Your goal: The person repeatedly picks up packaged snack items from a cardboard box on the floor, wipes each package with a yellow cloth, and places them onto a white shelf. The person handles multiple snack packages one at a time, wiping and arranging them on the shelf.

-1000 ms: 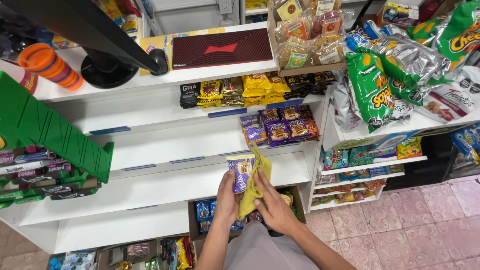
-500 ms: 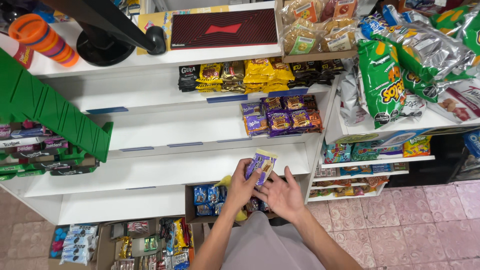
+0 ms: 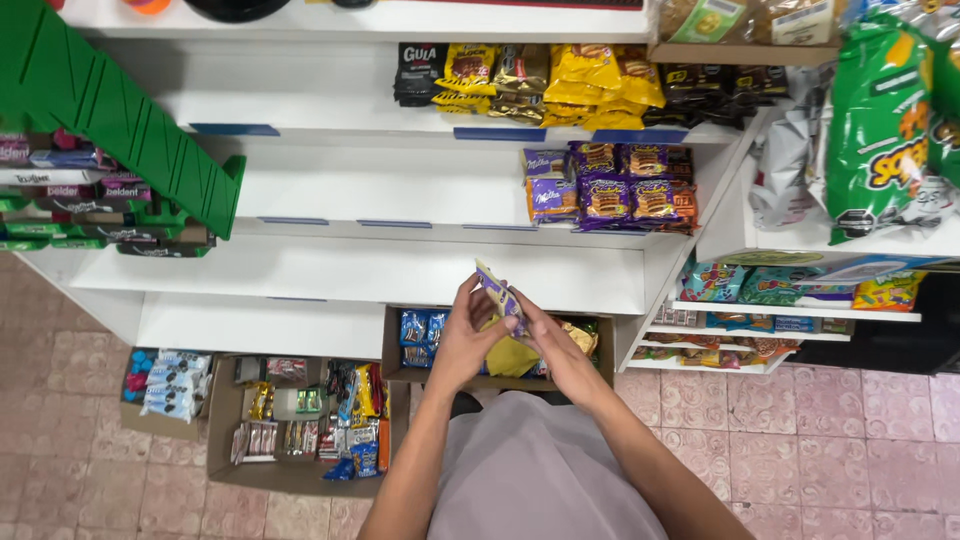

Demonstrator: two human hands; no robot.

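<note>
Nearest the camera, above the grey shirt, both hands meet over an open cardboard box (image 3: 400, 372) that sits on the tiled floor against the foot of the white shelving. The left hand (image 3: 462, 335) is curled, fingers closed on the near side of a small purple snack packet (image 3: 499, 293), while the right hand (image 3: 552, 345) pinches the same packet from the other side, its fingers partly bent; a yellow wrapper (image 3: 512, 357) hangs under the hands, and I cannot tell which hand, if either, grips it. The packet stands tilted, edge toward the lens, just before the front edge of the lowest shelf (image 3: 360, 275), which is bare. To the left on the floor lies a second carton of mixed sweets (image 3: 300, 420). Farther up, at the right end of the middle shelf, purple biscuit packs (image 3: 610, 190) stand in a tight row, and above them yellow and dark snack bags (image 3: 580, 80) fill the upper shelf's right half. The hold looks light, so the packet could slip and drop into the box below, and the loose yellow wrapper could fall with it if either hand lets go.
</note>
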